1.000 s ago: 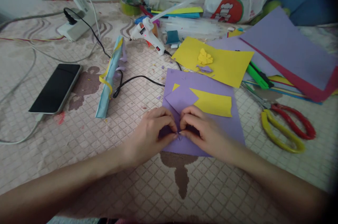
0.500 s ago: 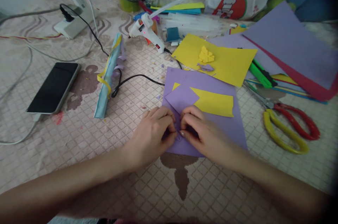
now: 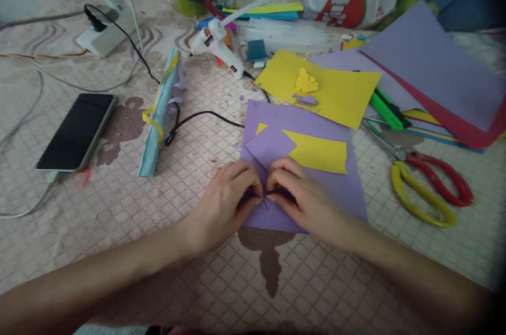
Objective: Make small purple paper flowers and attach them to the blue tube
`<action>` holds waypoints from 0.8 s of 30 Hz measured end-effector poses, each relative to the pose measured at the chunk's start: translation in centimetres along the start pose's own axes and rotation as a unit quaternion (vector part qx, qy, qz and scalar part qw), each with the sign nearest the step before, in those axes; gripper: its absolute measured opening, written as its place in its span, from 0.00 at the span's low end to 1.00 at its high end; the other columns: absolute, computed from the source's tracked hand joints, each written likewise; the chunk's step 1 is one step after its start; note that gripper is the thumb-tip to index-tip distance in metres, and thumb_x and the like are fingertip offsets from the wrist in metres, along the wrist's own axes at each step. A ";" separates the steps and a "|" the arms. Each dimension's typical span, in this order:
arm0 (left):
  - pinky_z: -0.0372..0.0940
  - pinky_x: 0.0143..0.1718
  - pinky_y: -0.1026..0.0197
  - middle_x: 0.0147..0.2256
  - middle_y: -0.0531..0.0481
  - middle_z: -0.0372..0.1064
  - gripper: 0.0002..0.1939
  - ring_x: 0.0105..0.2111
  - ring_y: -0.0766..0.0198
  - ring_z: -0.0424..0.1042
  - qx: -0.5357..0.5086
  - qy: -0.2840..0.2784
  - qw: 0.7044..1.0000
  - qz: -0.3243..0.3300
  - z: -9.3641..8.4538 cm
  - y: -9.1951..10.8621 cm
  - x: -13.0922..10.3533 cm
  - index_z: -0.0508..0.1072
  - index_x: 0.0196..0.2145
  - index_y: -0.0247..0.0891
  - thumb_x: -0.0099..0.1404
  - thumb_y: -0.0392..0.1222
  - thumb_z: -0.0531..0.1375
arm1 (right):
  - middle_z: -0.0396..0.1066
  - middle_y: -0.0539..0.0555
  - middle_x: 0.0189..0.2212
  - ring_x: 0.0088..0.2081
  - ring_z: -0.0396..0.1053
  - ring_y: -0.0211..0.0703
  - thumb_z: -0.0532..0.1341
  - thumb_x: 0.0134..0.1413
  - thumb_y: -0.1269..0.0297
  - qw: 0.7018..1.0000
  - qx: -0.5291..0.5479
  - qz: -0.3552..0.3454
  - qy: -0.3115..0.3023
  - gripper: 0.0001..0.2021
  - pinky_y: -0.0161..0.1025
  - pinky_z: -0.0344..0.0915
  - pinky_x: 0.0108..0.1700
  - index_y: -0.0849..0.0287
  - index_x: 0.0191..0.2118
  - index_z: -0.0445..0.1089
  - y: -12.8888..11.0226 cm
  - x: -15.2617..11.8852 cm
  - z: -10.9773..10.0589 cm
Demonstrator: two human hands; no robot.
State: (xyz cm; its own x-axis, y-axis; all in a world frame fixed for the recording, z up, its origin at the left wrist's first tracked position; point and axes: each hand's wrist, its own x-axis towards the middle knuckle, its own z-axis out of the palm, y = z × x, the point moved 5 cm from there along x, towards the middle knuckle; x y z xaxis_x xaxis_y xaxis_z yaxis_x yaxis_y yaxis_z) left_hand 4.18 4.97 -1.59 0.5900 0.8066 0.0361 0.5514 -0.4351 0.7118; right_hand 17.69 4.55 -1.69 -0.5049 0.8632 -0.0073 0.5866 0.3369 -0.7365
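Both my hands meet over a large purple sheet of paper lying on the tablecloth. My left hand is closed, thumb and fingers pinching a small purple paper piece that is mostly hidden by the fingers. Opposite it, my right hand pinches the same small piece, its fingertips almost touching the left ones. Just beyond the fingers lie a cut purple paper piece and a yellow paper strip.
Scissors lie at the right beside a green cutter. A yellow sheet bears a yellow paper flower. A glue gun stands behind. On the left are a light-blue paper roll and a phone.
The view has shifted slightly. My fingertips have drawn a little closer together over the small purple piece; the other things stay in place.
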 end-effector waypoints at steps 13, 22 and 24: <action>0.64 0.40 0.59 0.36 0.48 0.67 0.03 0.38 0.64 0.67 -0.084 0.007 0.996 0.017 -0.9 -0.2 0.2 0.69 0.31 0.36 0.62 0.32 0.56 | 0.61 0.53 0.38 0.41 0.63 0.41 0.57 0.52 0.77 1.000 0.003 0.001 0.017 0.07 0.40 0.64 0.42 0.57 0.32 0.62 -0.2 0.0 0.1; 0.65 0.48 0.54 0.44 0.47 0.73 0.12 0.46 0.59 0.68 0.150 0.065 0.943 0.291 -0.7 2.8 -4.6 0.70 0.45 0.34 0.65 0.30 0.52 | 0.62 0.53 0.39 0.41 0.63 0.41 0.57 0.53 0.77 1.000 0.018 0.002 0.008 0.07 0.40 0.64 0.43 0.57 0.33 0.62 -0.2 -0.1 -0.2; 0.65 0.50 0.54 0.46 0.44 0.72 0.14 0.50 0.58 0.67 0.194 0.047 0.934 0.297 -0.2 2.8 -5.0 0.70 0.46 0.30 0.67 0.29 0.49 | 0.62 0.53 0.39 0.41 0.63 0.40 0.57 0.53 0.77 1.000 0.016 0.003 0.007 0.07 0.40 0.64 0.44 0.57 0.33 0.61 -0.1 -0.1 -0.2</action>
State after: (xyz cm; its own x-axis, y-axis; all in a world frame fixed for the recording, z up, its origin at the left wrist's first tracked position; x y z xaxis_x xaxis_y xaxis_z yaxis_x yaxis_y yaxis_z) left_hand 2.64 -0.17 0.37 0.8149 0.4014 0.4182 0.3277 -0.9141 0.2390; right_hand 17.80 4.50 -1.52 -0.4920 0.8706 -0.0033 0.5699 0.3192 -0.7572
